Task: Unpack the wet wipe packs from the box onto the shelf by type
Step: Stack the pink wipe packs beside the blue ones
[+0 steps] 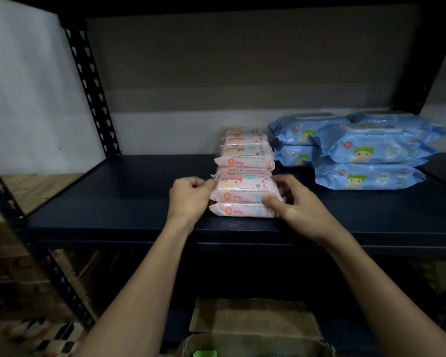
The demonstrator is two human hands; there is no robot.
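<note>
Both hands gripped the soft pink plastic wipe pack [245, 189] by its short ends, left hand [189, 199] and right hand [292, 202] equally near, its long axis running left-right atop another pink pack [240, 210] on the dark metal shelf [113, 202].

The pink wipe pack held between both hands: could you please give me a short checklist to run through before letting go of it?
1. Top pink pack sits on the pink pack below: ok.
2. Left hand and right hand hold its two ends: ok.
3. Pink packs are kept apart from the blue packs: ok.
4. Front stack lines up with the pink stack behind: ok, roughly.
5. Free shelf space to the left for another type: ok.
6. How many packs remain in the box: cannot tell.
</note>
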